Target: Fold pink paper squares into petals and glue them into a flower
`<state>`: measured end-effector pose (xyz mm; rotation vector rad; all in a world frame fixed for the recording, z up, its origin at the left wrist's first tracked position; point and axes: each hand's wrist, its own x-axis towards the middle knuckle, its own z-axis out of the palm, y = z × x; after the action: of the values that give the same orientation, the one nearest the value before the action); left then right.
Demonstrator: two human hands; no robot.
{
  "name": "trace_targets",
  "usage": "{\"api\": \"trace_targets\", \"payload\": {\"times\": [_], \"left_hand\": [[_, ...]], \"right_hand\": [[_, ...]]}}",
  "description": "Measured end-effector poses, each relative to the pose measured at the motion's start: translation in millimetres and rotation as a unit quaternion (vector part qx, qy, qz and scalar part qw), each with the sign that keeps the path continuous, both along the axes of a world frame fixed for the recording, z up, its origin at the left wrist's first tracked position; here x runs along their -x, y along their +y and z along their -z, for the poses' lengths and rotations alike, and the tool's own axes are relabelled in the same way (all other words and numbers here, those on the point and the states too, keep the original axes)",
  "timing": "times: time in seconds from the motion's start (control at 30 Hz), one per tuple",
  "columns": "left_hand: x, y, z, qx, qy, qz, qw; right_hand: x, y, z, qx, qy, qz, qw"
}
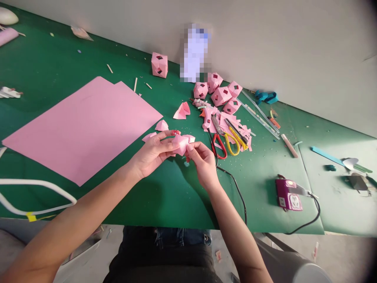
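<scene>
Between both hands is a small folded pink paper piece (180, 144), held above the green table. My left hand (153, 152) pinches its left side, the fingers closed on it. On its right edge, the thumb and fingers of my right hand (202, 159) are closed too. Two folded pink paper pieces lie just beyond my left hand, one of them a small pointed shape (161, 125). Farther back rests another folded pink piece (182, 111). Fingers partly hide the held paper's lower edge.
Large pink sheets (85, 129) cover the left. Several pink paper polyhedra (221, 96) stand by the wall, near a pink glue gun (207, 117), red-handled scissors (220, 146), yellow-handled scissors (232, 144) and paper scraps. A black cord (235, 182) crosses the table; a purple power box (288, 194) sits right.
</scene>
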<state>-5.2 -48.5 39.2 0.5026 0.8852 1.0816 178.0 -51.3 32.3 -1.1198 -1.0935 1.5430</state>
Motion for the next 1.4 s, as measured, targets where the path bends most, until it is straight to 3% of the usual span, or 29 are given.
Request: {"api": "trace_targets", "payload": {"times": [0.4,1.0,1.2,1.4], "left_hand": [[-3.8,-5.2,-2.1,-0.1,0.086,-0.03,0.991],[-3.4,-5.5,-1.4,-0.106,0.079,-0.011,0.991],[-4.3,-5.0,-3.1,-0.106,0.076,0.014,0.991],[1.7,-6.6,-2.6,-0.172,0.174,0.04,0.969]], "right_hand": [[-2.5,0.1,5.8,0.024,0.039,0.012,0.999],[-4.3,-1.0,5.7,0.022,0.064,-0.009,0.998],[-4.6,-0.8,3.6,-0.012,0.028,-0.016,0.999],[-7.1,1.3,3.1,-0.047,-0.065,-0.014,0.997]]}}
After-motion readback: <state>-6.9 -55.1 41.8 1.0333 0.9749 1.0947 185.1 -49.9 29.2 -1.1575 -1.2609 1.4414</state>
